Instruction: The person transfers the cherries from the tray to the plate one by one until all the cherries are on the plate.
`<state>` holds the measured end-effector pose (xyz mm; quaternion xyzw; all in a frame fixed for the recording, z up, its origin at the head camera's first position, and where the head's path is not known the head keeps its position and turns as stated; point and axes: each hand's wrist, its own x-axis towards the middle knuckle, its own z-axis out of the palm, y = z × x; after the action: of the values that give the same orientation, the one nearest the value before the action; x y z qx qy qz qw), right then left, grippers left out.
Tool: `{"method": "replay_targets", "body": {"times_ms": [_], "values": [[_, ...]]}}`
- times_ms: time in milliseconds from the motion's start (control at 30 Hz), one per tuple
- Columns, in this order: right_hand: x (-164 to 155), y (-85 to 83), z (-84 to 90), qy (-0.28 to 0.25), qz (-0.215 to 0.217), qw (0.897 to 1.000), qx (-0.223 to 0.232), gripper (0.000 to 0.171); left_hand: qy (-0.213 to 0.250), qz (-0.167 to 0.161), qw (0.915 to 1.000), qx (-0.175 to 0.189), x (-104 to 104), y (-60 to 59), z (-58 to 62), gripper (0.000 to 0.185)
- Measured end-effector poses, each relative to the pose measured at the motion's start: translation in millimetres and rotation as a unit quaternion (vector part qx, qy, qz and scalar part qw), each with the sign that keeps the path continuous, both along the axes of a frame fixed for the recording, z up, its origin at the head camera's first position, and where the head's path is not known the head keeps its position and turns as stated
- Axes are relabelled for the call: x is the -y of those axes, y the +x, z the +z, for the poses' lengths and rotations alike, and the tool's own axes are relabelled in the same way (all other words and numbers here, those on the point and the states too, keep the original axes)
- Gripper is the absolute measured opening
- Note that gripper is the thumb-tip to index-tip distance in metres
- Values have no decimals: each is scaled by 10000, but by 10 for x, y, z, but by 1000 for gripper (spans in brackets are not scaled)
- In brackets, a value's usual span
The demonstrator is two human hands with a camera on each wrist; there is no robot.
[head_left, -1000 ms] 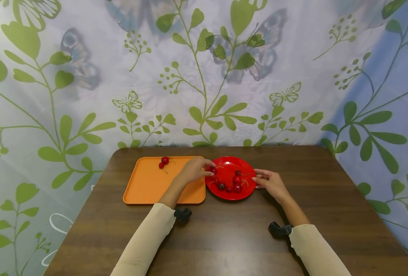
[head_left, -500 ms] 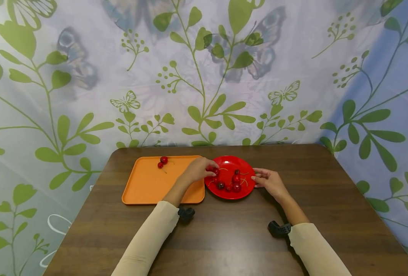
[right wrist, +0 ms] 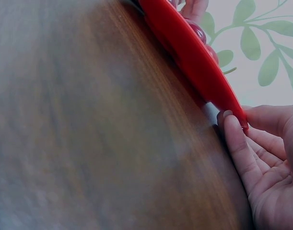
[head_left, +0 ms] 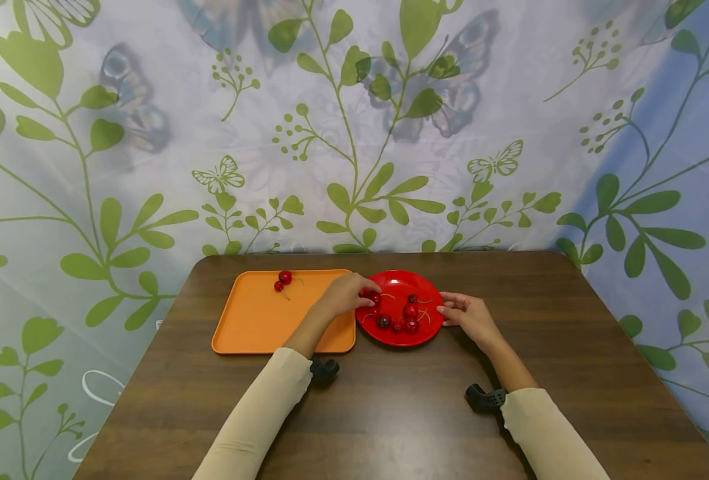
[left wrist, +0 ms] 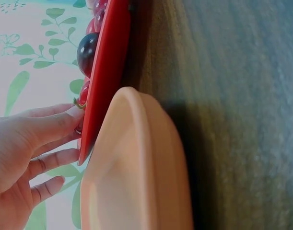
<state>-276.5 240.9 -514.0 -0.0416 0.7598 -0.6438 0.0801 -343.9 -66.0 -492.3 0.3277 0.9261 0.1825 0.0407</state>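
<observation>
A red plate with several cherries stands mid-table, right of an orange tray. Two cherries lie at the tray's far side. My left hand reaches across the tray's corner, and its fingertips pinch a cherry at the plate's left edge. My right hand holds the plate's right rim, with its fingers against the edge. In the left wrist view a dark cherry shows over the rim.
The brown wooden table runs back to a leaf-and-butterfly curtain. The tray's pale rim lies right beside the plate. Cream sleeves and black wrist mounts are over the near part of the table.
My left hand has slid a little to the right, from the plate's edge onto the cherry there. The right hand has stayed on the rim.
</observation>
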Motion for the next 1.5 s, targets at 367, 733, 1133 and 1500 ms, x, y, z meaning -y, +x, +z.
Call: {"method": "replay_targets", "body": {"times_ms": [367,733,1133,1500], "values": [[28,-13,8,-101,0,9999,-15,46,260,11,9997,45,98,59,74,32],[-46,-157,-248,-90,-114,9999,-49,48,1038,434,9936,-90,395,135,168,32],[-193,-108,-296,99,-263,9993,-253,49,1357,747,9867,-489,634,149,175,34],[-92,-144,-342,105,-157,9995,-239,49,1600,1556,9725,-664,1207,202,218,34]]}}
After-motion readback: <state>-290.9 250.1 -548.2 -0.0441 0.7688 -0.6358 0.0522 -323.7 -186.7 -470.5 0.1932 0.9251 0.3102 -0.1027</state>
